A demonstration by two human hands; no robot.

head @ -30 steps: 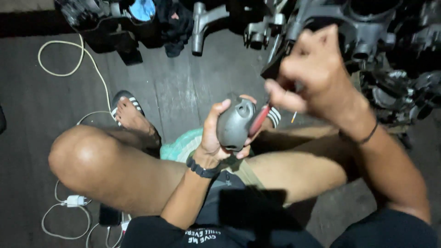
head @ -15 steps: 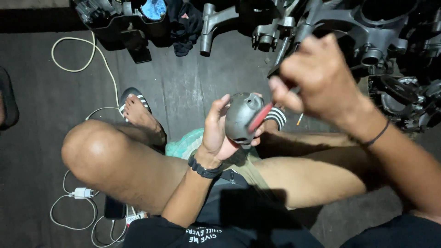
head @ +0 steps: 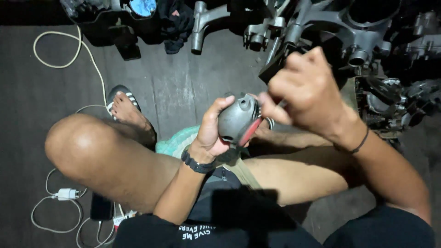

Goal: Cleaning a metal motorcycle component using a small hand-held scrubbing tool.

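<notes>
My left hand [head: 212,131] grips a grey rounded metal part [head: 236,118] with a red strip along its lower edge, held up over my lap. My right hand [head: 307,92] is closed in a fist just to the right of the part, its thumb and fingers pinching something small or thin against the part's right side; what it pinches is hidden. A black watch band sits on my left wrist and a thin black band on my right wrist.
Grey metal engine casings and parts [head: 358,32] lie on the dark floor ahead and to the right. A white cable [head: 69,50] loops at the left, with a charger [head: 66,194] and a phone [head: 101,206] by my left knee. My sandalled foot [head: 128,110] rests on the floor beside a green cloth [head: 177,140].
My right hand has dropped slightly and moved closer to the part's right side. The view has shifted a little; my left hand still holds the part in the same way.
</notes>
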